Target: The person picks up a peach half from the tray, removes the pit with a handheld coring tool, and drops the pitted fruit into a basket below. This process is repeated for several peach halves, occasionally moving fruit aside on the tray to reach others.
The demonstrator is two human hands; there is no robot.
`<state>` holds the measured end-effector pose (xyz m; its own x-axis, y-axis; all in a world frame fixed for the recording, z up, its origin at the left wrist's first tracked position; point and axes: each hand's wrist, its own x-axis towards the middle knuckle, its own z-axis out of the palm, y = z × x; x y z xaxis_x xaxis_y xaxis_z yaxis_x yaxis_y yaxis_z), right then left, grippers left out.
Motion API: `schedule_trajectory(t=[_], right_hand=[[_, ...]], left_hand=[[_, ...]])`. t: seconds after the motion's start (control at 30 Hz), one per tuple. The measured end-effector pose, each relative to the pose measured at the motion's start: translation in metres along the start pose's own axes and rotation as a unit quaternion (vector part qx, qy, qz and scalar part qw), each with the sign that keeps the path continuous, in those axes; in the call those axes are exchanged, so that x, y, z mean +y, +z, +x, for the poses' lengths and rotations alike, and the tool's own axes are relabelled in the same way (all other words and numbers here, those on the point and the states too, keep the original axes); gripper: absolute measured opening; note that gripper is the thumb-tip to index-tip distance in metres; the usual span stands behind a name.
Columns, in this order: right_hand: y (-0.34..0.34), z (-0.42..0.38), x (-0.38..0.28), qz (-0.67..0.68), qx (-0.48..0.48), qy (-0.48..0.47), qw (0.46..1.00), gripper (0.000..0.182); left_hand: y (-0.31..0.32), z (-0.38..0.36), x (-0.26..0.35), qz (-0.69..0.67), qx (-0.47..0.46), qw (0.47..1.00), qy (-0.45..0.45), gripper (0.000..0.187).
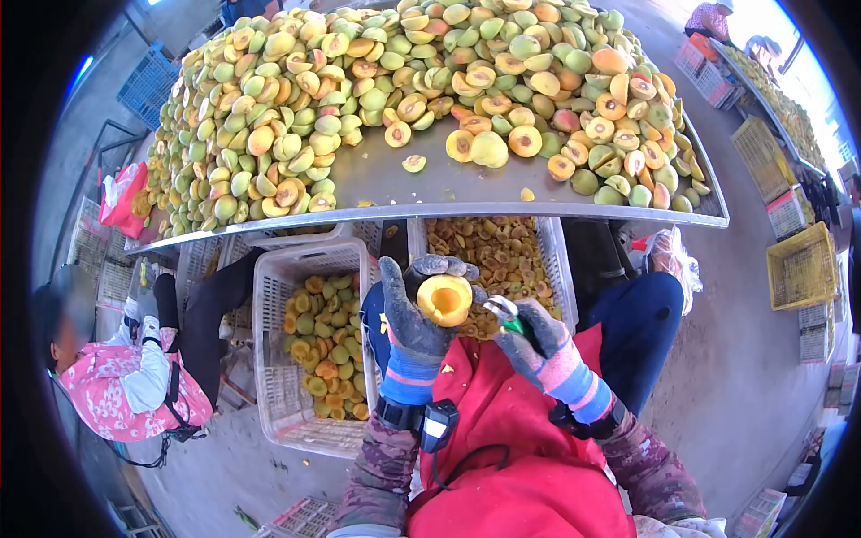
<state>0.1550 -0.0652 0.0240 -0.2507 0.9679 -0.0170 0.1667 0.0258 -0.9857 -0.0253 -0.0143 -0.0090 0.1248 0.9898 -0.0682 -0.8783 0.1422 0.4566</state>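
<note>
My left hand [414, 309], in a dark grey glove with a blue and pink cuff, holds a peach half [445, 300]. Its cut face is turned up and shows a round hollow with no stone in it. Just to the right, my right hand [538, 345], gloved the same way, is closed round a green-handled pitting tool [508, 313]. The tool's short metal head points at the peach half, a small gap apart from it. Below and beyond my hands, a crate [558, 269] holds many brownish-orange stones and scraps.
A metal-edged table [404, 184] carries a large heap of halved peaches [269, 117]. A white crate [269, 394] of peach halves stands left of my knees. A co-worker in a pink flowered top [126, 386] sits at far left. Yellow crates [801, 266] stand at right.
</note>
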Motion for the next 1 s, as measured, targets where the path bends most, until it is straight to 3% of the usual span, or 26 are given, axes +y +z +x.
schedule_trajectory(t=[0.13, 0.23, 0.33, 0.43, 0.5, 0.57, 0.7, 0.83, 0.9, 1.0], right_hand=[[-0.003, -0.005, 0.006, 0.027, 0.020, 0.022, 0.999, 0.022], [-0.004, -0.008, 0.004, 0.011, 0.012, 0.014, 1.000, 0.021], [-0.003, -0.010, 0.010, 0.025, 0.008, 0.005, 1.000, 0.021], [-0.003, -0.015, 0.020, 0.037, 0.001, 0.000, 0.999, 0.019], [-0.005, -0.018, 0.020, 0.042, -0.001, 0.030, 0.999, 0.019], [-0.006, -0.018, 0.023, 0.051, 0.012, 0.019, 0.998, 0.017], [-0.007, -0.019, 0.035, 0.106, 0.057, 0.043, 0.992, 0.013], [-0.009, -0.018, 0.038, 0.115, 0.047, 0.085, 0.989, 0.012], [-0.006, -0.015, 0.037, 0.142, 0.039, 0.095, 0.984, 0.013], [-0.002, -0.010, 0.034, 0.195, 0.039, 0.133, 0.971, 0.015]], left_hand=[[-0.005, 0.002, -0.002, -0.084, -0.018, 0.996, -0.020, 0.062], [-0.009, 0.000, -0.001, -0.178, -0.094, 0.978, -0.052, 0.061], [-0.013, -0.006, 0.002, -0.313, -0.162, 0.926, -0.134, 0.063], [-0.012, -0.004, 0.000, -0.318, -0.237, 0.909, -0.131, 0.063], [-0.010, -0.006, 0.000, -0.325, -0.221, 0.908, -0.143, 0.062], [-0.010, -0.004, -0.002, -0.278, -0.169, 0.938, -0.124, 0.062], [0.008, -0.002, -0.001, -0.117, 0.041, 0.989, -0.075, 0.068], [-0.002, -0.001, -0.003, -0.121, -0.018, 0.991, -0.048, 0.075], [0.005, -0.003, 0.000, 0.066, 0.026, 0.997, -0.009, 0.084], [0.004, 0.000, -0.001, 0.126, 0.009, 0.992, 0.027, 0.089]])
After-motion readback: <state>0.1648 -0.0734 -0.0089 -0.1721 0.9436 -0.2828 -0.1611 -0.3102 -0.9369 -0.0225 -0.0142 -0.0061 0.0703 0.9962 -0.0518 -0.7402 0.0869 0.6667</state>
